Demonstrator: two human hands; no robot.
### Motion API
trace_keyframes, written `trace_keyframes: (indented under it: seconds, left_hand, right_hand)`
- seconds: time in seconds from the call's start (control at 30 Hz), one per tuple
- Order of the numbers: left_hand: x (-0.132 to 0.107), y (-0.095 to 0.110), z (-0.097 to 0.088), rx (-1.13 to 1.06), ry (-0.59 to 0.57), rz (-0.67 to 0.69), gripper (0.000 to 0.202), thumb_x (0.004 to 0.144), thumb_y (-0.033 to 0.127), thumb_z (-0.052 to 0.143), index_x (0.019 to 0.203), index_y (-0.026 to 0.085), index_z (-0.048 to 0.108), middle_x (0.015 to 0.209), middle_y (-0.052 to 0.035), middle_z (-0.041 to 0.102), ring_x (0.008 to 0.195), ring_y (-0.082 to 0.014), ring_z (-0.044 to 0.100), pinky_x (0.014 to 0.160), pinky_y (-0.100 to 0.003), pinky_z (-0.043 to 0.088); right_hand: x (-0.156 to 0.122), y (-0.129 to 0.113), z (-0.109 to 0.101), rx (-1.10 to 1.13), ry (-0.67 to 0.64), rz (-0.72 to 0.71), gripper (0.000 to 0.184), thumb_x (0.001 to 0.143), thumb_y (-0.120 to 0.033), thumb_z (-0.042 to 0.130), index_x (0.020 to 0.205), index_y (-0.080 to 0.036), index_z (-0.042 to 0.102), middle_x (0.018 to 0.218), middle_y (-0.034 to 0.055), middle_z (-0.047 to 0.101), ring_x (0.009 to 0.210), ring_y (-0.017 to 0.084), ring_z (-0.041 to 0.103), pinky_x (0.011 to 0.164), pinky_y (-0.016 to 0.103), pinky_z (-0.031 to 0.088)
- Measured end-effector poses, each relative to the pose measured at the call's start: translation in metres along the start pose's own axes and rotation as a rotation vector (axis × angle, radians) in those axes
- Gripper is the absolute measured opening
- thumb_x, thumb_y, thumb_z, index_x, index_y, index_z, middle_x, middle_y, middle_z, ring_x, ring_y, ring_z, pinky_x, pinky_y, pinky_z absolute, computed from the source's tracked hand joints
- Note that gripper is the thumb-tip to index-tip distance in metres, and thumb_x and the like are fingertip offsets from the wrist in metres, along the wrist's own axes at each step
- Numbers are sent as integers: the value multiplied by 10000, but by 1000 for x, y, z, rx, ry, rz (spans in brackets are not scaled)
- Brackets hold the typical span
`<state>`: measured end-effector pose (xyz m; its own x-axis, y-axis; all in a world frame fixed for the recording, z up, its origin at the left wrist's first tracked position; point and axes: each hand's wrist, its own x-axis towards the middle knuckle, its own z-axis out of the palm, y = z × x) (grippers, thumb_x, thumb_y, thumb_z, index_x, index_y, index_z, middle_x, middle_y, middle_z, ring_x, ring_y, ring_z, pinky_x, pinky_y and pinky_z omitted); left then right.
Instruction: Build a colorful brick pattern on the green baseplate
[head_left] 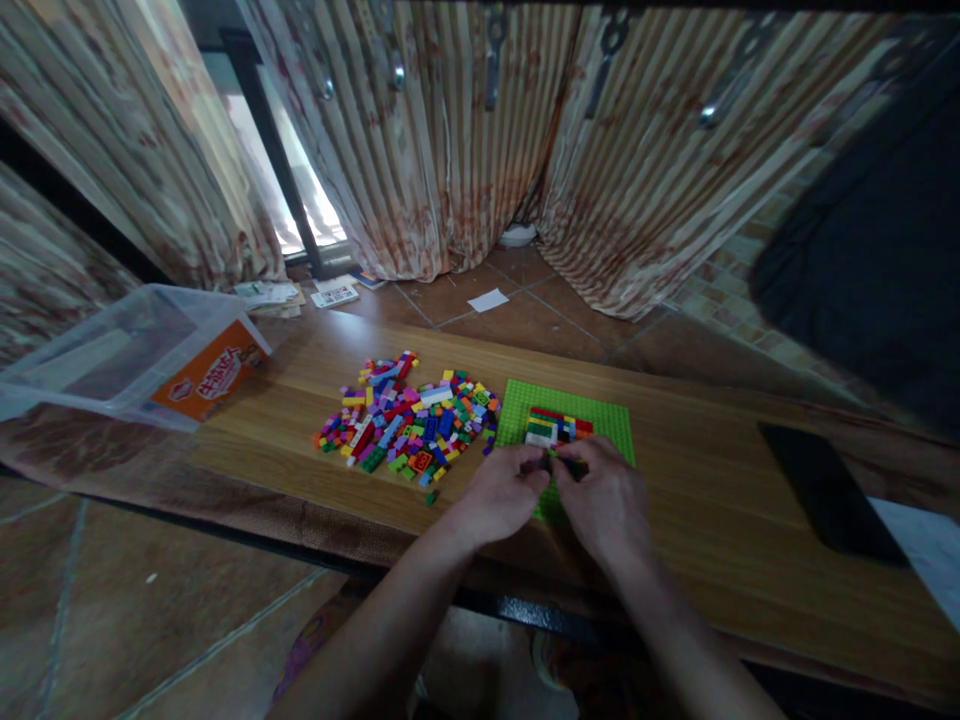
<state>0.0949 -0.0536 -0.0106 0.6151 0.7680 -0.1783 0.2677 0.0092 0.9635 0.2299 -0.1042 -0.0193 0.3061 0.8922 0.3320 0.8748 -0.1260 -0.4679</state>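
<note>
Both hands meet over the near half of a green studded baseplate (611, 420). My left hand (506, 495) is closed, with thumb and forefinger pinching a small dark building brick (534, 464). Fingertips of my right hand (607, 495) close on another dark brick (574, 466), right beside the left fingertips; a bit of light green shows between them. Whether the pieces are joined is too small to tell. Just beyond the fingers, a low block of bricks (541, 430) in white, green, yellow, red and blue sits on the plate, its near side partly hidden by my hands.
A wide pile of loose colourful bricks (412, 420) spreads left of the baseplate, with one green brick (431, 497) apart from it. A clear plastic bin (142, 350) with an orange label stands at the far left. A black phone-like slab (829, 490) and paper (922, 550) lie right.
</note>
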Motion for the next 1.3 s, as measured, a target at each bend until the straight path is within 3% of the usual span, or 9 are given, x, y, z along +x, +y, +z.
trace_keyframes:
  seconds: [0.17,0.33,0.6,1.0,1.13,1.3]
  left_hand:
    - [2,0,1,-82,-11,-6,147,755,155,479,741,147,625,689,3,563,680,-135,500,658,-249,408]
    - [4,-4,2,-255,-45,18,213,728,122,482,843,136,661,808,-18,635,776,-147,553,756,-264,434]
    - [7,-13,6,-170,-54,3,267,708,102,459,868,136,671,775,-17,635,712,-143,545,695,-266,434]
    - [6,-13,8,-82,-38,-37,417,776,174,477,1153,134,650,803,-41,684,748,-174,611,718,-284,475]
    - [4,-11,8,-27,-25,-43,427,777,181,496,1171,164,657,812,-41,703,764,-189,627,728,-297,487]
    - [3,-10,9,-23,2,-57,471,784,187,512,1240,178,630,799,-44,713,749,-195,633,731,-311,496]
  right_hand:
    - [-2,-2,2,-53,-34,19,150,838,-269,548,750,-208,654,823,56,652,683,194,581,597,313,395]
    - [-2,1,-1,-27,-87,-7,164,830,-247,537,706,-216,640,788,45,643,694,190,584,620,310,399]
    - [2,6,-3,-7,-60,34,162,834,-308,562,780,-209,678,834,46,658,717,199,599,634,315,407]
    - [6,8,-1,56,-43,100,203,801,-373,579,706,-210,652,766,46,655,700,202,594,635,319,404]
    - [13,17,-10,216,-71,216,290,773,-479,597,738,-205,683,772,50,690,671,199,609,660,331,440]
    - [20,28,-13,216,-20,378,372,772,-517,576,859,-178,703,777,73,696,646,205,594,648,343,445]
